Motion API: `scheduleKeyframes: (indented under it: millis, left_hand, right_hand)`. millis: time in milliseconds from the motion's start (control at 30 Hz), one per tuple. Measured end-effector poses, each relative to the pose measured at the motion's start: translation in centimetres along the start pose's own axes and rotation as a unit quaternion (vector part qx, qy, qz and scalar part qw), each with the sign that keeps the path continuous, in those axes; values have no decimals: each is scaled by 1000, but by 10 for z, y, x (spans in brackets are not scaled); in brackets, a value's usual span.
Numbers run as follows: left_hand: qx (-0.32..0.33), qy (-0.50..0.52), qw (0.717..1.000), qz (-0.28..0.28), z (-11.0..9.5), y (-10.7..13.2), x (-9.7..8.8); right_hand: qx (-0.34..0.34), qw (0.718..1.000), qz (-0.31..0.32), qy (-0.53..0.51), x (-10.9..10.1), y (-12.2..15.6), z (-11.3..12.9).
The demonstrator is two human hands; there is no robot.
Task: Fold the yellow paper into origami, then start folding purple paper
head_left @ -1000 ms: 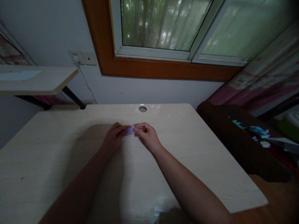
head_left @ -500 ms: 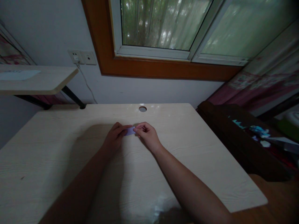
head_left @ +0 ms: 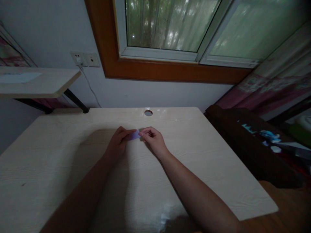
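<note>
A small purple piece of paper (head_left: 135, 135) sits just above the pale wooden desk (head_left: 73, 155), held between both hands near the desk's middle. My left hand (head_left: 118, 143) pinches its left end with curled fingers. My right hand (head_left: 153, 140) pinches its right end, thumb and forefinger pressed together. Most of the paper is hidden by the fingers. Both forearms reach in from the near edge.
A round cable hole (head_left: 148, 113) lies in the desk's far edge. A second tabletop (head_left: 36, 85) stands at the left, under wall sockets (head_left: 85, 59). A window (head_left: 170, 26) is above. A dark piece of furniture (head_left: 247, 145) with small items borders the desk's right side.
Almost nothing has changed. Both hands keep their pinch on the purple paper; the left fingers have shifted slightly along it.
</note>
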State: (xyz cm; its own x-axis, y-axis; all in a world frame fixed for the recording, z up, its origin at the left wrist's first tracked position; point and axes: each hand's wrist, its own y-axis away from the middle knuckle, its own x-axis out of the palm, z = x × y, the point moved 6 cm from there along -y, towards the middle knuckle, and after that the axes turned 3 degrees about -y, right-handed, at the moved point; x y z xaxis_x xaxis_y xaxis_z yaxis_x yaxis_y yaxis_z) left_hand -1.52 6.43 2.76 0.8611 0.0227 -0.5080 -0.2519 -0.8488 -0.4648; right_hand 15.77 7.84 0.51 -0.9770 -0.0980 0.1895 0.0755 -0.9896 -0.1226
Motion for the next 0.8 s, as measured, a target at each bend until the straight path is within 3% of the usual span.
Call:
scheduleKeyframes:
  millis: [800]
  left_hand:
    - [16, -1, 999, 29, -3, 0, 5]
  right_hand:
    - [15, 999, -2, 51, -2, 2, -4]
